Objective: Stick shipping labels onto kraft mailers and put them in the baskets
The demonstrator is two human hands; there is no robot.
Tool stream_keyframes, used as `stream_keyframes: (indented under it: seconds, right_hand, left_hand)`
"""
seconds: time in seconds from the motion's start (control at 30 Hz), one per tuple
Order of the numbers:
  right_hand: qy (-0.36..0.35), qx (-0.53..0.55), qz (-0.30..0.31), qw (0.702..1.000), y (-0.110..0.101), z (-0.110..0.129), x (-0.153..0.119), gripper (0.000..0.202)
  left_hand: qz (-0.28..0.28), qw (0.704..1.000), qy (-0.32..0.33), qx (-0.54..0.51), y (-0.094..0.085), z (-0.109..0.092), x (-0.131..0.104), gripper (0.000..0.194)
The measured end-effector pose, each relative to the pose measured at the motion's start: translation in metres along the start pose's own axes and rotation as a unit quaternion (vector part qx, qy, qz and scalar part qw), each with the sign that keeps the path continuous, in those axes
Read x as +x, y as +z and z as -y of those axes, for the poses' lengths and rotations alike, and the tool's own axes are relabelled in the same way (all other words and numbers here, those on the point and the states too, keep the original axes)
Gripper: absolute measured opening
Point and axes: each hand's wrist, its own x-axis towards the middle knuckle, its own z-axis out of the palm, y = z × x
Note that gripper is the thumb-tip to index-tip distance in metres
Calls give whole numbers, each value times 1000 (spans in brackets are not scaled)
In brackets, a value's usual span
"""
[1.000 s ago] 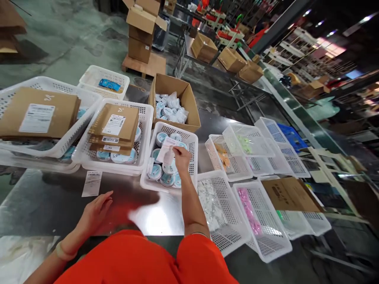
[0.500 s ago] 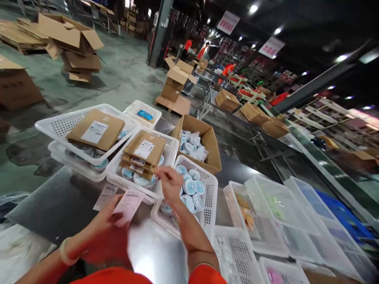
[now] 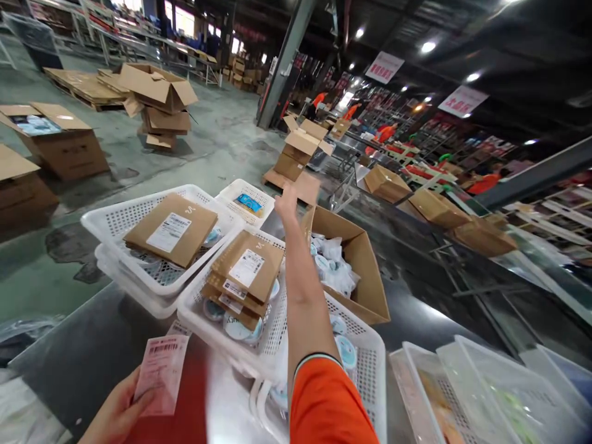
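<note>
While left hand (image 3: 113,413) pinches pink barcoded slip (image 3: 161,372), right hand (image 3: 287,206) reaches.

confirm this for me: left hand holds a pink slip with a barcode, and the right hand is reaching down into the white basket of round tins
Not quite. In the head view the left hand does hold the pink barcoded slip, but the right hand is stretched out far forward at the flap of the open cardboard box, beyond the white basket of round tins.

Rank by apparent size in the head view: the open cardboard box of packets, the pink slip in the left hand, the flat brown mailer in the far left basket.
1. Open cardboard box, largest.
2. Flat brown mailer.
3. Pink slip, smallest, though it lies nearest the camera.
</note>
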Motion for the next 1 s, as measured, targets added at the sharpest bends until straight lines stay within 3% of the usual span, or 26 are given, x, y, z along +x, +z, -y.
stream_keyframes:
  seconds: [0.1, 0.2, 0.3, 0.4, 0.57, 0.73, 0.87, 1.0]
  right_hand:
    - [-39, 145, 131, 980, -1, -17, -86, 15]
    - [-25, 321, 285, 903, -17, -34, -202, 36]
    - [67, 382, 304, 870, -45, -45, -301, 55]
    - [158, 403, 261, 863, -64, -49, -370, 66]
    - [219, 444, 164, 854, -73, -32, -464, 73]
    - [219, 432, 87, 871, -83, 0, -555, 55]
    - [232, 425, 17, 875, -97, 20, -625, 59]
    - [266, 415, -86, 866, -122, 31, -698, 57]
  left_hand:
    - [12, 999, -31, -29, 3, -37, 1, 73]
    - [35, 998, -37, -45, 18, -84, 3, 72]
    - [66, 995, -22, -73, 39, -118, 4, 69]
    - [96, 992, 5, -83, 54, -130, -8, 66]
    - [171, 982, 31, -74, 56, -116, -56, 67]
    - [259, 964, 44, -41, 34, -83, -110, 74]
    - [350, 935, 50, -31, 14, -63, -157, 71]
    - [425, 904, 31, -21, 11, -50, -205, 67]
